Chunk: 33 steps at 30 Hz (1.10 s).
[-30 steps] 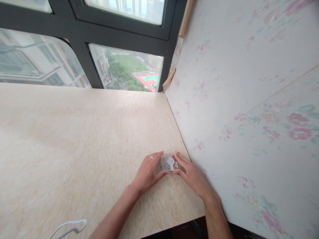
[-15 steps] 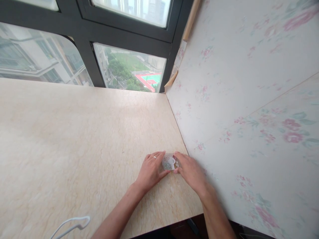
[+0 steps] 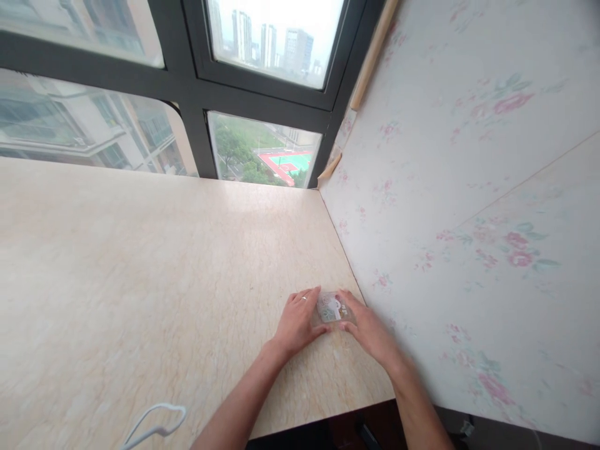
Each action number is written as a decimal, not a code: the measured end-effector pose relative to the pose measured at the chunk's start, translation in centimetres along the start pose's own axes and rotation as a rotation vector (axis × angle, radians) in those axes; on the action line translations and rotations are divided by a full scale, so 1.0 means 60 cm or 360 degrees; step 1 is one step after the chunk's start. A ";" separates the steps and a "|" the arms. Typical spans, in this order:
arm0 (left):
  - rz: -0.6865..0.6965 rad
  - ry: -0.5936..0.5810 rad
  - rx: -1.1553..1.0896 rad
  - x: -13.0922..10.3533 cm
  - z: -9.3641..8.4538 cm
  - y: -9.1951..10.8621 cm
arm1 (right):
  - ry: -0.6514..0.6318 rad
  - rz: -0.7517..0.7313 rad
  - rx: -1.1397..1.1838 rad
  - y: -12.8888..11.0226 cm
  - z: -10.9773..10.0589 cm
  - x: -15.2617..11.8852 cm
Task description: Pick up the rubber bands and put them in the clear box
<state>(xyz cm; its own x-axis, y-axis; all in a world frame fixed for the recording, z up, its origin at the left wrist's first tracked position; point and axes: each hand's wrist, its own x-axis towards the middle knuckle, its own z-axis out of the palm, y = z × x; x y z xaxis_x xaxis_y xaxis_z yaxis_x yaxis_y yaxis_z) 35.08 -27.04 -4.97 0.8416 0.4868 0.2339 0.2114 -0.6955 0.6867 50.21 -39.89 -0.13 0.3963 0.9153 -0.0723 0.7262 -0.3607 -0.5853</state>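
Observation:
A small, clear plastic box [image 3: 331, 308] with a white printed label and small coloured shapes showing through it rests low on the counter, near the wall. My left hand [image 3: 300, 319] curves round its left end, fingers at the far side and thumb along the near side; a ring is on one finger. Round the right end is my right hand [image 3: 365, 320], its fingertips at the far corner and its thumb near the front edge. Both hands partly cover the box's ends, and its contents are too small to make out.
The beige marbled counter [image 3: 187, 281] runs back to a dark-framed window [image 3: 262, 94]. A floral-papered wall [image 3: 422, 187] closes the right side. A white looped cable or strap [image 3: 162, 420] lies at the front left. Dark space shows below the counter's front edge.
The view has shifted, so everything sits a little further right and lower. My thumbs have moved slightly away from the box's near edge, showing more of it.

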 end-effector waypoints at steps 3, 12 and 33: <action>-0.0023 0.0013 -0.0055 -0.005 0.000 -0.003 | 0.0204 -0.0043 0.0027 -0.012 0.007 -0.018; -0.0042 0.0109 -0.0257 -0.083 -0.012 -0.012 | 0.0399 -0.0419 0.0234 -0.146 0.106 -0.083; -0.0264 0.0679 0.0529 -0.326 -0.113 -0.032 | 0.0172 -0.0756 0.0528 -0.185 0.216 -0.092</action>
<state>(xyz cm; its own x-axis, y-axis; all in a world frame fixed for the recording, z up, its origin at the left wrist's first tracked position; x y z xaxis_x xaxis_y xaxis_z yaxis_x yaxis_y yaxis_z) 14.82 -31.64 -6.17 0.5232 0.7262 0.4460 0.5268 -0.6869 0.5006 32.70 -38.61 -3.71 0.1379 0.9331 0.3322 0.6306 0.1759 -0.7559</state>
